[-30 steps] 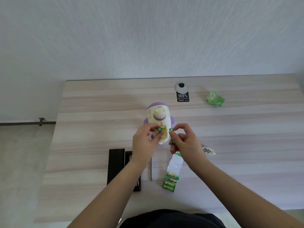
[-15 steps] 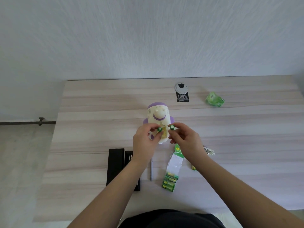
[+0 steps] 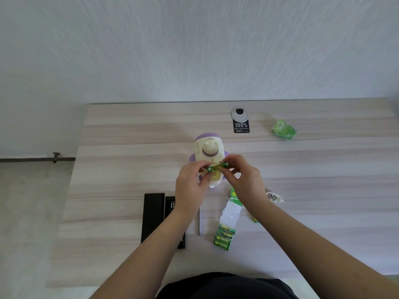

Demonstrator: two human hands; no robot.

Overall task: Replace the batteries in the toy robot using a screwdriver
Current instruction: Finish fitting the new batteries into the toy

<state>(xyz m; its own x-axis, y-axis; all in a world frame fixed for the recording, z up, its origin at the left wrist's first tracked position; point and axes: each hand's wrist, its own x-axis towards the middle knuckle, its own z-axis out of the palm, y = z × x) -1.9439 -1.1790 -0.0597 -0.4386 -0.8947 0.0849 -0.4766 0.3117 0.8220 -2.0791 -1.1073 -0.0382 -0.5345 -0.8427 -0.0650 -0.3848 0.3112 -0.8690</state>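
Toy: cream-and-purple plastic toy robot point(image 3: 209, 150) lies back-up on the pale wood-grain table point(image 3: 129, 169).
Left hand point(image 3: 190, 186): fingers pinch a green battery point(image 3: 210, 168).
Right hand point(image 3: 246, 180): fingers pinch another green battery point(image 3: 224, 164).
Advice: match polarity, seat each flat in the compartment.

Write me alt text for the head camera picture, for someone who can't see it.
Seen from above, a person's left hand and right hand each pinch a green battery over the open back of a white and purple toy robot lying on a pale wooden table. Near the person lie a slim screwdriver, a pack of green batteries and a black tool case.
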